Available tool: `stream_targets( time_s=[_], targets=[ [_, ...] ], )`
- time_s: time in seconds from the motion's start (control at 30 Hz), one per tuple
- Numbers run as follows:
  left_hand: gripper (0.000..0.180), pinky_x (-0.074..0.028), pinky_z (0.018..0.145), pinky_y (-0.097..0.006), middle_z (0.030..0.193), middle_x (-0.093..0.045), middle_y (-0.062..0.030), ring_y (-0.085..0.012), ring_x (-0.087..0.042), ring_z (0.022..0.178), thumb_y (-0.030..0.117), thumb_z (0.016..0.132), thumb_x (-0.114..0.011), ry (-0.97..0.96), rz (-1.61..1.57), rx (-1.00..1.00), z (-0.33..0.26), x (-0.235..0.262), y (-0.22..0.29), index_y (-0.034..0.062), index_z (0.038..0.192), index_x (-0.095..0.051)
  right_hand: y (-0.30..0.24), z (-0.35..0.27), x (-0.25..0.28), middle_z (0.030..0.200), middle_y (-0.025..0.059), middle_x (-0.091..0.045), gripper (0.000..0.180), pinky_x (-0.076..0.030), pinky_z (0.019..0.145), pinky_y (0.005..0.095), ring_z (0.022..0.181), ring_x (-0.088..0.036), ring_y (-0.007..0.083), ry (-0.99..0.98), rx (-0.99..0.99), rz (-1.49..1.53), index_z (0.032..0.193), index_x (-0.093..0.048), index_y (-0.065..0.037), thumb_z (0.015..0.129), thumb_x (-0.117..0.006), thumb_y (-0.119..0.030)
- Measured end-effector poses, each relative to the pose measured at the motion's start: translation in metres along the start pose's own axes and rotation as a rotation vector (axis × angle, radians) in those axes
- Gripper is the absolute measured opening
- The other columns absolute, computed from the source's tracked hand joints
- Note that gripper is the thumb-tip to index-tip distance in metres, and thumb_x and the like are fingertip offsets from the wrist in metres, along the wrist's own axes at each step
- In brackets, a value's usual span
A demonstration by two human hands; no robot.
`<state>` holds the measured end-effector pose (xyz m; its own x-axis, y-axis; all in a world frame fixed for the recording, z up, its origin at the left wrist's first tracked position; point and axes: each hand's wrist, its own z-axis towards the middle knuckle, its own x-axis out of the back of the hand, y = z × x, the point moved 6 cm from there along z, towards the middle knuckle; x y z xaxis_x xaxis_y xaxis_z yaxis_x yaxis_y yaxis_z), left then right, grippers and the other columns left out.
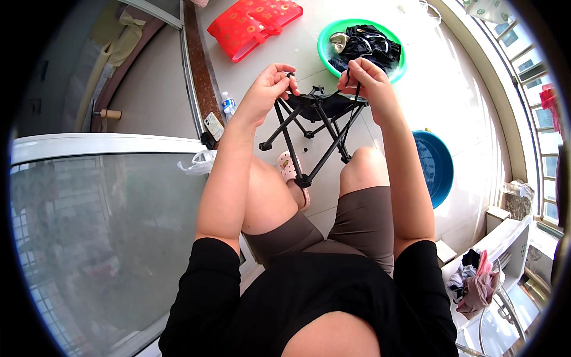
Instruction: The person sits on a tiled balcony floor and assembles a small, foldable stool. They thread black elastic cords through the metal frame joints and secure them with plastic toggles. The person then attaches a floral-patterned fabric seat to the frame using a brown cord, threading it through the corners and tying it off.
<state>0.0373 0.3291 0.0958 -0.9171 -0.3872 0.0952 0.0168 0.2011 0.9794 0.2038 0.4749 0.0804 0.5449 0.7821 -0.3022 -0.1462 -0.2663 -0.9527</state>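
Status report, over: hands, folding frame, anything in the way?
Left hand, right hand: both pinched at top of black folding frame. Legs splayed. Pink clog partly behind one leg; green basin just beyond.

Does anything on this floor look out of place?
Perhaps one thing: a small dark round piece lies on the floor near the black folding stool. It looks odd because it seems attached to nothing, but I can't tell what it is.

There are two hands [264,92] [373,88], one stool [321,110], two basins [323,50] [437,172].
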Motion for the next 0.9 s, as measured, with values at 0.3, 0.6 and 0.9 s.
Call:
stream_targets(
  time_s=[0.3,0.6,0.9],
  targets=[
    [0.016,-0.043,0.073,-0.023,0.087,-0.056,-0.0006,-0.0087,-0.053,0.080,0.006,0.097,-0.047,-0.178,0.127,-0.012,0.006,-0.030,0.010,0.0063,0.113,-0.051,-0.058,-0.030,-0.036,0.075,0.0127,-0.060,0.028,-0.045,0.062,0.0346,0.065,-0.056,0.0234,-0.001,0.229,-0.760,0.084,-0.065,0.000,0.088,-0.067,-0.028],
    [0.024,-0.048,0.073,-0.032,0.085,-0.057,-0.0072,-0.0195,-0.054,0.077,0.007,0.093,-0.058,-0.336,0.796,-0.243,-0.021,-0.073,0.028,0.0026,0.116,-0.054,-0.068,-0.047,-0.040,0.069,0.0065,-0.060,0.030,-0.043,0.054,0.0277,0.056,-0.053,0.0112,-0.045,0.275,-0.741,0.082,-0.068,0.000,0.090,-0.068,-0.029],
    [0.015,-0.052,0.075,-0.031,0.087,-0.067,-0.0109,-0.0182,-0.063,0.079,0.004,0.096,-0.050,-0.395,0.589,-0.094,-0.014,-0.065,0.017,-0.0003,0.102,-0.063,0.010,-0.041,-0.020,0.098,0.0067,-0.068,0.026,-0.053,0.050,0.0259,0.067,-0.067,0.0111,-0.067,-0.162,-0.206,0.111,-0.062,-0.003,0.104,-0.043,-0.019]
  ],
)
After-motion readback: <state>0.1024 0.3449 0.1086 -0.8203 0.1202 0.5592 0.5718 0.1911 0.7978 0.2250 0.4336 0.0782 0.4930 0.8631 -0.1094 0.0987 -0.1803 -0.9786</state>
